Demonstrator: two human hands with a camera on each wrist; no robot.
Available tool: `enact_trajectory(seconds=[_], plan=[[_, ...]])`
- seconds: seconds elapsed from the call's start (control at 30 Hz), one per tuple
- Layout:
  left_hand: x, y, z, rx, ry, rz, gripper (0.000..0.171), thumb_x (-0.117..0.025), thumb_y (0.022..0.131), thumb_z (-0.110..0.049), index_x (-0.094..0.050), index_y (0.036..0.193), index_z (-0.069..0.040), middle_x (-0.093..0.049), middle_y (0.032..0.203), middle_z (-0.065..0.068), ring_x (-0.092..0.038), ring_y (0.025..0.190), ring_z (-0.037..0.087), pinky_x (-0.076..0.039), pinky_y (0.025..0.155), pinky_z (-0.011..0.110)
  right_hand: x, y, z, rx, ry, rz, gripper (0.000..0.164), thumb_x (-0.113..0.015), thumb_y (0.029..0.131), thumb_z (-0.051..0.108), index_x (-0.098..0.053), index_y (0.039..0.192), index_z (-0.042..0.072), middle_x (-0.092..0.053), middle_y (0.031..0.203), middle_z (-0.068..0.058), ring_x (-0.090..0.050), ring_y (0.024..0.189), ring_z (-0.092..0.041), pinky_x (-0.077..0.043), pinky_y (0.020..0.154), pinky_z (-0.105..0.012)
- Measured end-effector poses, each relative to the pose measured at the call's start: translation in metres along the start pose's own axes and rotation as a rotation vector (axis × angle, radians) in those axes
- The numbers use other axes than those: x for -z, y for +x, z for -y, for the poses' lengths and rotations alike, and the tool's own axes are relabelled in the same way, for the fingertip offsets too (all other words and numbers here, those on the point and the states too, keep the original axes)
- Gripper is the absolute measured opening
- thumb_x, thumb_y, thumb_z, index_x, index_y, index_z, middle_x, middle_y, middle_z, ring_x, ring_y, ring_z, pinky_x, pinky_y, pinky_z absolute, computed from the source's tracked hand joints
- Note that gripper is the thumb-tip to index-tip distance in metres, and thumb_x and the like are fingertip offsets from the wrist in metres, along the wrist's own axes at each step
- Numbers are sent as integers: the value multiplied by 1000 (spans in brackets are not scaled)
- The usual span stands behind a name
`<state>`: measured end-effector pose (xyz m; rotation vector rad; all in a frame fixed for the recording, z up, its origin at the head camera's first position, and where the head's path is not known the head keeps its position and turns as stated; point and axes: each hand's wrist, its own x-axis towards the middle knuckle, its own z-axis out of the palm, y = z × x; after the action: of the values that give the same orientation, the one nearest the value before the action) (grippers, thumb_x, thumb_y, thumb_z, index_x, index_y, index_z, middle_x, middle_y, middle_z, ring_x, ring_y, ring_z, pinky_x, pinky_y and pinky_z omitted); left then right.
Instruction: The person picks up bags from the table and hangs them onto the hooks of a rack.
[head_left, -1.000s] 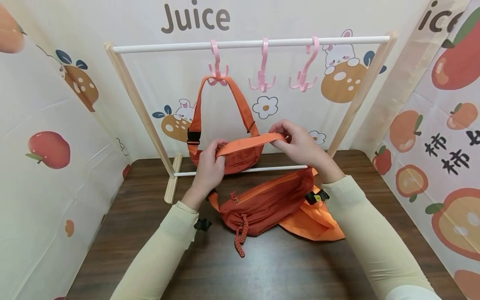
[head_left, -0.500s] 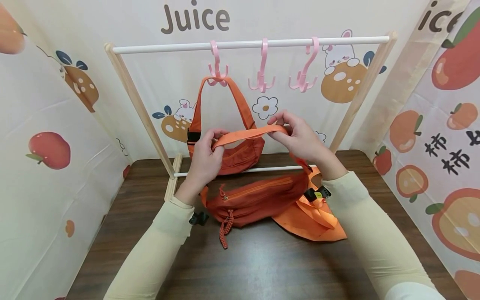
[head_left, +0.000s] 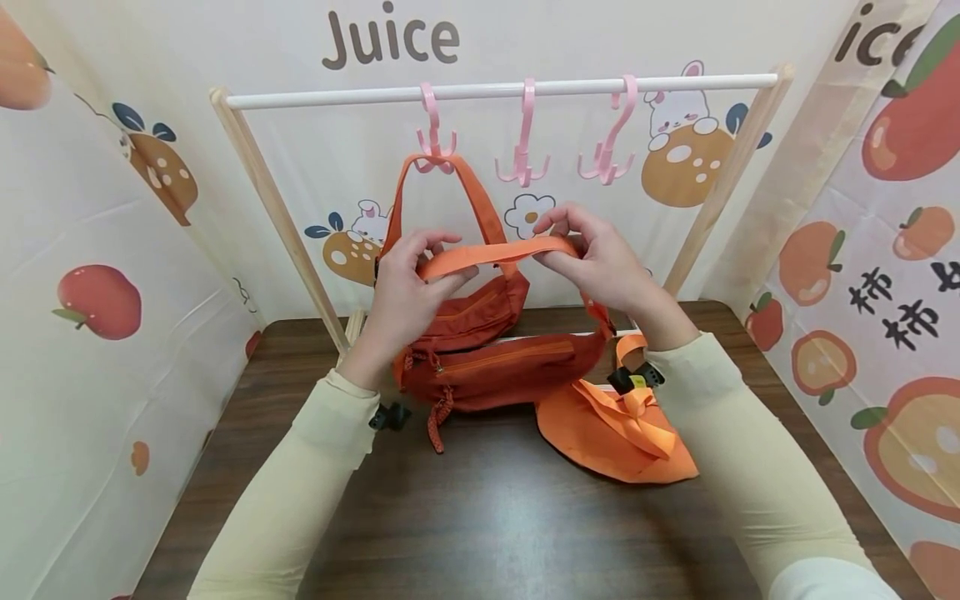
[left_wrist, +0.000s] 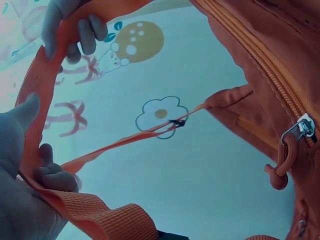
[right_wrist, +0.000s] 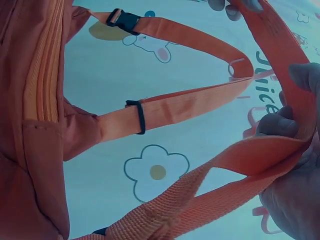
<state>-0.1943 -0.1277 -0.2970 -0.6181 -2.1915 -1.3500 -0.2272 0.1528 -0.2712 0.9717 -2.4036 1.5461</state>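
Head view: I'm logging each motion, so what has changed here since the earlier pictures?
The left hand and right hand have moved up the picture toward the rack, carrying the strap they hold; its dark red bag has come up too, uncovering more of the bright orange item. Nothing was newly gripped or released. The hung bag stays on the leftmost pink hook.

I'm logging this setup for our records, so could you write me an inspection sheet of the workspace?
Surface: dark wood-grain table.
Things: rust-red bag, held by its orange strap; second bag hanging from the leftmost pink hook; orange fabric item on the table.
Clutter: nothing seen.
Hands: left hand and right hand both grip the strap.
Cables: nothing seen.
Surroundings: rack behind the hands; fruit-print sheeting around.
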Motion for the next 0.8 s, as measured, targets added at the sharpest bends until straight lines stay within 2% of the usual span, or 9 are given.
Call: enact_trajectory(seconds=[0.13, 0.23, 0.37, 0.57, 0.8], plan=[[3, 10, -2, -19, 6, -6, 39, -88, 91, -17, -74, 126, -11, -62, 100, 2, -53, 80, 20, -43, 64, 32, 3, 3, 5, 30, -13, 5, 27, -73, 101, 9, -65, 126, 8, -67, 95, -10, -64, 70, -26, -46, 62, -28], [3, 17, -3, -35, 8, -19, 38, -88, 91, -19, -75, 126, -11, -62, 99, 1, -52, 76, 19, -42, 63, 32, 5, 6, 8, 46, -27, -4, 29, -76, 99, 10, -66, 127, 8, -66, 95, -10, -60, 65, -27, -40, 56, -29], [4, 27, -5, -50, 22, -31, 38, -87, 92, -23, -76, 126, -11, -64, 98, 0, -51, 75, 20, -41, 62, 32, 7, 10, 11, 55, -47, -33, 30, -78, 99, 16, -70, 127, 12, -69, 93, -7, -54, 62, -26, -36, 56, -31], [4, 40, -10, -59, 32, -36, 35, -83, 95, -26, -76, 127, -11, -66, 99, 0, -47, 70, 19, -37, 63, 31, 6, 15, 18, 100, -104, -126, 28, -80, 98, 16, -74, 125, 14, -73, 94, -3, -57, 68, -22, -43, 62, -28], [4, 53, -19, -67, 53, -39, 28, -75, 101, -27, -79, 126, -16, -69, 97, -4, -41, 65, 20, -32, 59, 33, 6, 22, 21, 196, -184, -257, 20, -80, 98, 19, -80, 118, 14, -69, 84, -2, -44, 63, -20, -35, 58, -29]])
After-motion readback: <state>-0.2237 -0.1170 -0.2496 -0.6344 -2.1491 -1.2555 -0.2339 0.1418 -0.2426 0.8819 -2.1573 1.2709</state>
